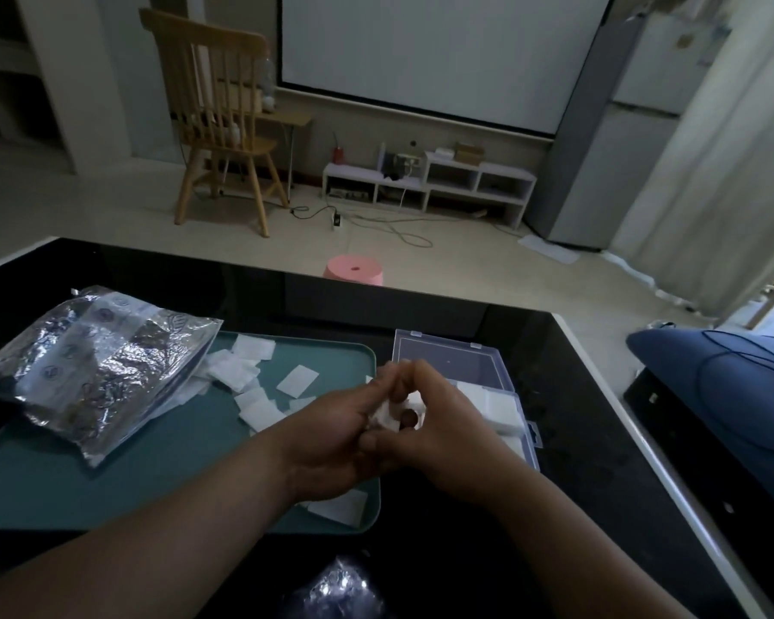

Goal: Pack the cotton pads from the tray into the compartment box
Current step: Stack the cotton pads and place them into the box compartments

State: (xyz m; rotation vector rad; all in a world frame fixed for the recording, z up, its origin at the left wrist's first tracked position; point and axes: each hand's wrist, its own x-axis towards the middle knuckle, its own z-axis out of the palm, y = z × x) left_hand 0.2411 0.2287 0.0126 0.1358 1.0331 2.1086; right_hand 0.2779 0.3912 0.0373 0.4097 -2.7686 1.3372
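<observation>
Both hands meet above the right edge of the tray, just beside the box. The left hand and the right hand have their fingers curled, and together they hold a small white bunch of cotton pads between them. The black table reaches past the tray on the near side and on the right, where its white border runs near the box.

Other loose pads lie on the far part of the tray, and one lies at its near right corner. A crumpled silver bag covers the far left corner of the tray. The box stands open with its clear lid laid back on the far side, and white pads fill the compartments on its right side. Behind the table are a pink stool, a wooden chair and a large screen.

The hands hide the left compartments of the box. How many pads they hold I cannot tell.
</observation>
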